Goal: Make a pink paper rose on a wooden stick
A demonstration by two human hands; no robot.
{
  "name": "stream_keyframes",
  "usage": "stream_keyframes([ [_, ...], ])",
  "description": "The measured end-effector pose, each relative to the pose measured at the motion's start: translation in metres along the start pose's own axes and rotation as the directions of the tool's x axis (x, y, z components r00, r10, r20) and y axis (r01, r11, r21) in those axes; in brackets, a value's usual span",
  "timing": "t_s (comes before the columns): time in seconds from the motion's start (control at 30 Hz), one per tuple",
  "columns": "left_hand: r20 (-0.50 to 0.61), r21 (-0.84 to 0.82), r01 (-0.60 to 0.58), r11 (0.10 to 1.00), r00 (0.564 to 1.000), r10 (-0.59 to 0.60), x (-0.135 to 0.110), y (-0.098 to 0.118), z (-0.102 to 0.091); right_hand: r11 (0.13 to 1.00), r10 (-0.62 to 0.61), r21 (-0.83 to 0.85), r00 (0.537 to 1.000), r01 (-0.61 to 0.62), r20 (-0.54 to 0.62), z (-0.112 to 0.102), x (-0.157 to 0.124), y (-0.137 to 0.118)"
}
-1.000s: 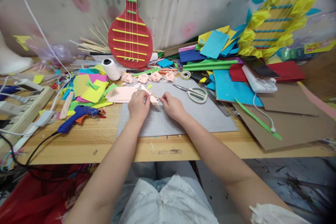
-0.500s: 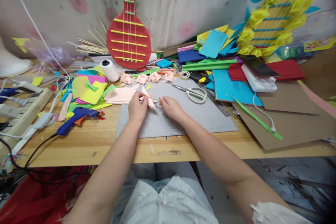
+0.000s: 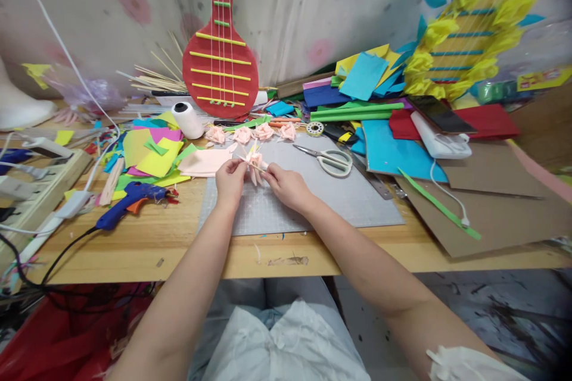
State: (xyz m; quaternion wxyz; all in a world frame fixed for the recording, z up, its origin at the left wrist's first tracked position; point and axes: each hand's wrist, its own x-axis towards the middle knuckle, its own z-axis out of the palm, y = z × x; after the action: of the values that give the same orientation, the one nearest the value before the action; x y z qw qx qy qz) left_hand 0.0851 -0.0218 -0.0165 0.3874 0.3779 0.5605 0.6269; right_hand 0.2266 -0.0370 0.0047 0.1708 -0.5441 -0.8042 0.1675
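A pale pink paper flower with pointed petals is held up between my two hands, above the grey cutting mat. My left hand pinches at the flower's left side; its fingertips partly hide the exact grip. From the right, my right hand has its fingers closed on a thin wooden stick that slants across the front of the flower. Behind them, several finished pink paper roses lie in a row. Pink paper sheets lie just left of my left hand.
Scissors and a metal ruler lie right of my hands. A blue glue gun with its cord is at left, near coloured paper scraps. A thread spool and a red paper lute stand behind.
The pink paper has turned, and its petals now face me more fully. My right hand has moved left, closer to the flower, and the stick now crosses its front.
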Motion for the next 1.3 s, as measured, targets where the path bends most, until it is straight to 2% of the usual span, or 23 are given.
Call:
stream_keyframes([
  [0.07, -0.041, -0.037, 0.029, 0.999, 0.999, -0.03, 0.0, 0.004, 0.001, 0.995, -0.013, -0.102, 1.0, 0.011, -0.016, -0.001, -0.001, -0.004],
  [0.17, -0.076, -0.051, 0.043, 0.998, 0.996, -0.047, -0.001, 0.011, 0.001, 0.989, -0.04, -0.147, 0.998, 0.034, -0.04, -0.001, -0.003, -0.006],
  [0.3, 0.055, -0.138, 0.112, 0.984, 0.993, -0.106, -0.002, 0.018, -0.002, 0.991, -0.1, -0.095, 0.993, 0.094, -0.064, -0.001, -0.003, -0.005],
  [0.4, 0.1, -0.126, 0.15, 0.981, 0.985, -0.138, -0.001, 0.02, -0.005, 0.992, -0.123, 0.023, 0.988, 0.125, -0.09, 0.001, -0.003, -0.002],
  [0.5, 0.086, -0.163, 0.255, 0.953, 0.966, -0.244, 0.002, 0.023, -0.009, 0.941, -0.069, 0.32, 0.989, 0.108, -0.132, 0.003, 0.001, 0.004],
  [0.57, 0.151, -0.28, 0.382, 0.881, 0.923, -0.353, 0.005, 0.027, -0.012, 0.806, 0.042, 0.588, 0.986, 0.062, -0.161, 0.005, 0.006, 0.009],
  [0.6, 0.22, -0.341, 0.456, 0.822, 0.889, -0.402, 0.006, 0.029, -0.013, 0.7, 0.108, 0.713, 0.982, 0.035, -0.154, 0.005, 0.009, 0.01],
  [0.67, 0.386, -0.418, 0.596, 0.686, 0.8, -0.46, 0.007, 0.032, -0.015, 0.448, 0.195, 0.894, 0.979, -0.028, -0.066, 0.005, 0.013, 0.012],
  [0.73, 0.513, -0.42, 0.693, 0.586, 0.714, -0.477, 0.007, 0.032, -0.015, 0.228, 0.18, 0.969, 0.982, -0.099, 0.058, 0.003, 0.013, 0.01],
  [0.77, 0.541, -0.401, 0.719, 0.569, 0.686, -0.486, 0.006, 0.032, -0.015, 0.153, 0.15, 0.98, 0.983, -0.127, 0.104, 0.002, 0.013, 0.009],
  [0.83, 0.529, -0.349, 0.725, 0.593, 0.675, -0.514, 0.003, 0.03, -0.013, 0.062, 0.102, 0.986, 0.983, -0.158, 0.151, -0.001, 0.011, 0.007],
  [0.93, 0.46, -0.29, 0.682, 0.672, 0.715, -0.527, -0.001, 0.028, -0.009, -0.023, 0.076, 0.989, 0.986, -0.148, 0.149, -0.005, 0.01, 0.008],
  [1.0, 0.455, -0.276, 0.663, 0.696, 0.728, -0.513, -0.004, 0.029, -0.007, -0.077, 0.047, 0.989, 0.99, -0.128, 0.132, -0.008, 0.01, 0.01],
  [1.07, 0.46, -0.268, 0.667, 0.695, 0.723, -0.516, -0.006, 0.03, -0.005, -0.107, 0.026, 0.989, 0.994, -0.105, 0.108, -0.009, 0.011, 0.012],
  [1.13, 0.466, -0.264, 0.682, 0.682, 0.709, -0.529, -0.007, 0.03, -0.004, -0.087, 0.043, 0.992, 0.994, -0.094, 0.098, -0.01, 0.011, 0.013],
  [1.2, 0.484, -0.265, 0.702, 0.661, 0.69, -0.539, -0.007, 0.029, -0.004, -0.009, 0.091, 0.993, 0.989, -0.114, 0.115, -0.01, 0.011, 0.012],
  [1.3, 0.538, -0.276, 0.732, 0.623, 0.655, -0.531, -0.005, 0.028, -0.005, 0.181, 0.214, 0.969, 0.969, -0.166, 0.126, -0.006, 0.011, 0.009],
])
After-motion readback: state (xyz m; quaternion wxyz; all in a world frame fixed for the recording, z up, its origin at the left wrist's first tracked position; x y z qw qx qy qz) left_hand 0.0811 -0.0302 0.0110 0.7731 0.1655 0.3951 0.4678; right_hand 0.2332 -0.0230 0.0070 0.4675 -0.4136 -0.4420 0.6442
